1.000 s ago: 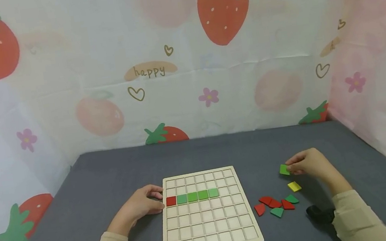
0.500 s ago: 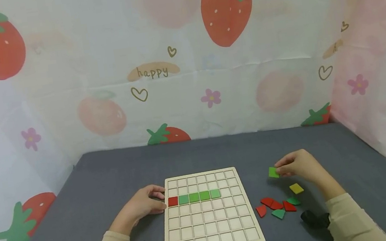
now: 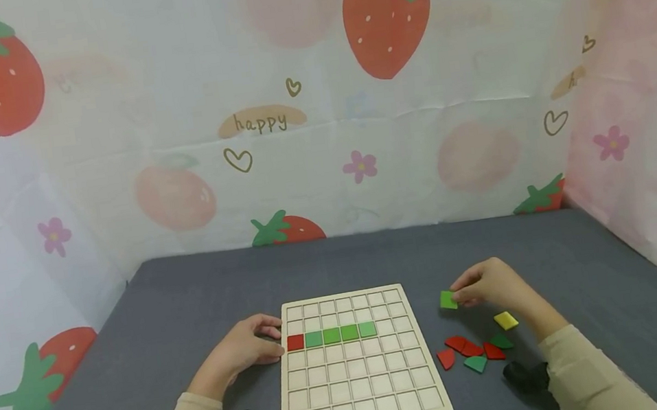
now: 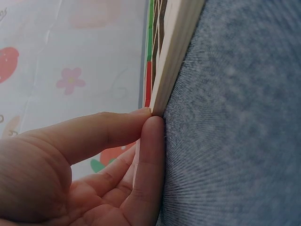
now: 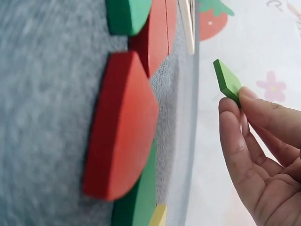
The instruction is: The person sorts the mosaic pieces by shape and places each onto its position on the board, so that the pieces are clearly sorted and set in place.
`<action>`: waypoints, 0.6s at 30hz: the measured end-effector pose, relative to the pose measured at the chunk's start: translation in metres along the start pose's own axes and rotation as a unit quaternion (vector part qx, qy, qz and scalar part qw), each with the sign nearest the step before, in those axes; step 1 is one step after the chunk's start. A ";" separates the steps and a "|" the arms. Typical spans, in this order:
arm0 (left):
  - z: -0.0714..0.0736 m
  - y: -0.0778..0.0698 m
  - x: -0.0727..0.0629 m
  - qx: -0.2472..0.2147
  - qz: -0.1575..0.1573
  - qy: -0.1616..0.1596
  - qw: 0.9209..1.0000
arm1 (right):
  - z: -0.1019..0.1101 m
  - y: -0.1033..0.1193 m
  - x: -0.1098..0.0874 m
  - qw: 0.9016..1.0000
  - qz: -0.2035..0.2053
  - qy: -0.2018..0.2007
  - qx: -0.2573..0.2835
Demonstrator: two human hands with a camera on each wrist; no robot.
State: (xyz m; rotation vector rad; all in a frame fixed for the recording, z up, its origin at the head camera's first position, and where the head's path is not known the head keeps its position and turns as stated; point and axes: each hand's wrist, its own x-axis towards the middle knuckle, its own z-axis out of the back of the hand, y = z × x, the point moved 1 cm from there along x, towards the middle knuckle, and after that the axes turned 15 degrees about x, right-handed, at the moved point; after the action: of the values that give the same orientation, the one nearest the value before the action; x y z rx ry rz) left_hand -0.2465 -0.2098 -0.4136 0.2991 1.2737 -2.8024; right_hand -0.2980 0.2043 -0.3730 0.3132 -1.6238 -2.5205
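In my right wrist view, the right hand (image 5: 270,174) hides one corner of the green square tile (image 5: 227,81); the lower edge cuts the yellow tile (image 5: 159,217). In my left wrist view, the upper edge crops the wooden grid board (image 4: 174,54), whose face I cannot resolve.

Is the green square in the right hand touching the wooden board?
Apart. The head view shows grey table between the held green square and the wooden board.
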 end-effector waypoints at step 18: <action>0.000 0.000 0.000 -0.004 0.001 -0.001 1.000 | -0.027 0.011 0.011 0.999 -0.007 0.027 0.034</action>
State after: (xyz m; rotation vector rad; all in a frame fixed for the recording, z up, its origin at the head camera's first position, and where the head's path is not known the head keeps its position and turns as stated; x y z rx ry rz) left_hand -0.2463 -0.2100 -0.4139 0.2965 1.2816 -2.7944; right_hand -0.3017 0.1732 -0.3749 0.3963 -1.6946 -2.4485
